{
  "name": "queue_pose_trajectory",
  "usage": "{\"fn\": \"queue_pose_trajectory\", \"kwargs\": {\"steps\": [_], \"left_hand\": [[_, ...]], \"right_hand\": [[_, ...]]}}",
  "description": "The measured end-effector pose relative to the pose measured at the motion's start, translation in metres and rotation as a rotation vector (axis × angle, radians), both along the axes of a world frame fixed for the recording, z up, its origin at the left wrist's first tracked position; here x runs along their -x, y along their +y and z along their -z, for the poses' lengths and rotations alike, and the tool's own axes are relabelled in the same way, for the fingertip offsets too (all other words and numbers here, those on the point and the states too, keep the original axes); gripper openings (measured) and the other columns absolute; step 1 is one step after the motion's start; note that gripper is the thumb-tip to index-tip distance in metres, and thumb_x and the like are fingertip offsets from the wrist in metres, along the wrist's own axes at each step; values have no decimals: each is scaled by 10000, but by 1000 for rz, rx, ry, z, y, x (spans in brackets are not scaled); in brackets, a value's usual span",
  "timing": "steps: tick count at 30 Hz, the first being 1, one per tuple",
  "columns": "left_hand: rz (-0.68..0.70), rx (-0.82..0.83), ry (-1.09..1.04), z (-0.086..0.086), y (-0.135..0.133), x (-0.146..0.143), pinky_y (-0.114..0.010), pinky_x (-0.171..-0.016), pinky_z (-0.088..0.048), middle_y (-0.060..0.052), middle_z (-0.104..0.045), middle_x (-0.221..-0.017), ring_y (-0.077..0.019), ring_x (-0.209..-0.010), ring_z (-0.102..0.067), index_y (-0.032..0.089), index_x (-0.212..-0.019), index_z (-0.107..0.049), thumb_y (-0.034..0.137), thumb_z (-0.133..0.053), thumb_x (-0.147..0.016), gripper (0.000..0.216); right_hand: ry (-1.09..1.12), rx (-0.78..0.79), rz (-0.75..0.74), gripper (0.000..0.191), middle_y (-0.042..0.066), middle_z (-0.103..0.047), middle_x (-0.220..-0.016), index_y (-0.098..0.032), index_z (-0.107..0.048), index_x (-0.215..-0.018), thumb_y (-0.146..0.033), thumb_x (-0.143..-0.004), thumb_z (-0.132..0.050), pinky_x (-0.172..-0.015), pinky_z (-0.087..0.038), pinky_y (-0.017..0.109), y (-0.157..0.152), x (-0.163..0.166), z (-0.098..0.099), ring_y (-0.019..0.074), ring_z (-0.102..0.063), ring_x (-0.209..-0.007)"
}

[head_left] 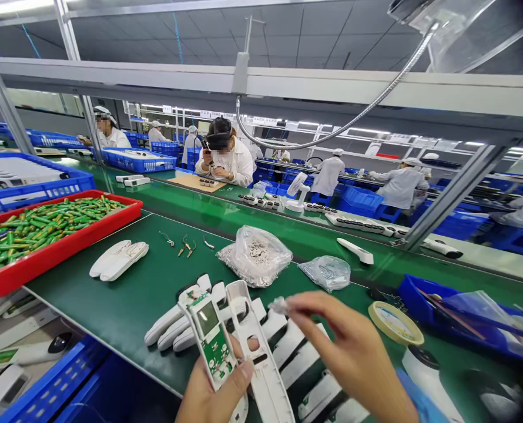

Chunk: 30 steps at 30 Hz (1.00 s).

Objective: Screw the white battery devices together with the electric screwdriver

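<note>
Left hand (221,399) curled firmly around two pieces, I held a white shell with a green circuit board (220,346) and, alongside it, a white back cover (268,382), both tilted above the row of white casings (167,325) on the green bench (116,317). Between the thumb and fingertips of my right hand (349,335) I pinched a small translucent piece (279,305), near the cover's upper end. Over to my left, a red tray (67,248) was heaped with green cylinders (63,218), some banded yellow; behind it a blue crate (36,197) held white pieces (12,174). Ahead of me, a clear bag (245,238) bulged with small pale parts (259,252), and to its right a smaller clear bag (334,273) contained silvery bits too fine for me to make out. At my far right, a blue bin (424,310) held clear plastic (486,311) and some long, slim things; a roll of tape (389,333) lay just beside it.
</note>
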<state>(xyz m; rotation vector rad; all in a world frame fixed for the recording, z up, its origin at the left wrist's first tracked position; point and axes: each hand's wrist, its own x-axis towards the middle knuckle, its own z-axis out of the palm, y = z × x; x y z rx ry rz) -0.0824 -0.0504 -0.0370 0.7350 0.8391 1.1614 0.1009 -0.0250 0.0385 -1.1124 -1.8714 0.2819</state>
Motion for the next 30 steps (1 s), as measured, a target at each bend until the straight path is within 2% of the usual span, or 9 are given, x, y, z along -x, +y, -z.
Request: {"fn": "queue_pose_trajectory", "kwargs": {"steps": [3, 5, 7, 11, 14, 16, 21, 26, 30], "left_hand": [[71, -23, -22, 3, -4, -4, -313, -764, -489, -28, -722, -902, -233, -853, -645, 206, -850, -604, 410, -781, -665, 328], [80, -53, -14, 5, -6, -7, -282, -712, -474, 0, -700, -792, -198, -776, -623, 206, -827, -602, 385, -772, -683, 286], [123, -87, -7, 6, -8, -11, -273, -716, -466, 0, -688, -798, -180, -765, -602, 203, -836, -610, 368, -749, -716, 247], [164, -122, -26, 4, -11, -14, -272, -792, -465, -4, -677, -869, -196, -869, -603, 221, -923, -637, 357, -721, -750, 235], [135, -110, -12, -1, -12, -16, -249, -771, -470, 17, -649, -798, -172, -820, -595, 235, -913, -652, 338, -736, -734, 222], [137, -90, 2, -5, -12, -17, -252, -793, -469, 9, -656, -834, -169, -830, -586, 236, -922, -657, 336, -735, -734, 227], [164, -97, 11, -5, -11, -19, -242, -793, -462, 18, -640, -842, -147, -800, -560, 248, -932, -654, 314, -724, -746, 210], [173, -149, 67, -5, -11, -20, -240, -799, -451, 17, -618, -826, -145, -797, -536, 246, -962, -651, 303, -706, -765, 213], [177, -141, 6, -6, -11, -22, -225, -783, -457, 29, -621, -798, -131, -772, -544, 248, -931, -650, 302, -710, -765, 184]], "right_hand": [[-268, -284, -58, 250, 31, -711, -934, -238, -641, -1023, -105, -853, -516, -746, -563, 209, -32, -1, 19, 141, -671, -844], [-431, -372, -55, 256, 67, -706, -1003, -208, -633, -1080, -138, -879, -491, -792, -567, 239, -44, -6, 30, 167, -666, -913], [-552, -411, -64, 262, 95, -695, -1053, -174, -628, -1109, -192, -911, -459, -841, -560, 272, -49, -11, 37, 190, -650, -980], [-623, -397, -74, 299, 116, -677, -1101, -148, -634, -1112, -238, -943, -404, -916, -528, 288, -56, -16, 40, 200, -621, -1058], [-639, -361, -38, 320, 110, -660, -1141, -166, -640, -1118, -265, -947, -388, -929, -524, 302, -60, -17, 41, 213, -609, -1082], [-652, -356, -33, 326, 98, -650, -1160, -178, -634, -1136, -277, -945, -389, -925, -528, 306, -62, -19, 41, 217, -606, -1088], [-693, -323, -48, 428, 105, -609, -1222, -163, -596, -1195, -438, -922, -414, -971, -499, 343, -65, -25, 44, 245, -574, -1135], [-711, -329, -50, 391, 83, -614, -1218, -171, -604, -1182, -373, -951, -363, -965, -500, 318, -68, -29, 43, 224, -584, -1122], [-736, -329, -66, 385, 95, -611, -1217, -152, -607, -1181, -359, -946, -384, -946, -509, 332, -70, -28, 38, 243, -595, -1106]]}}
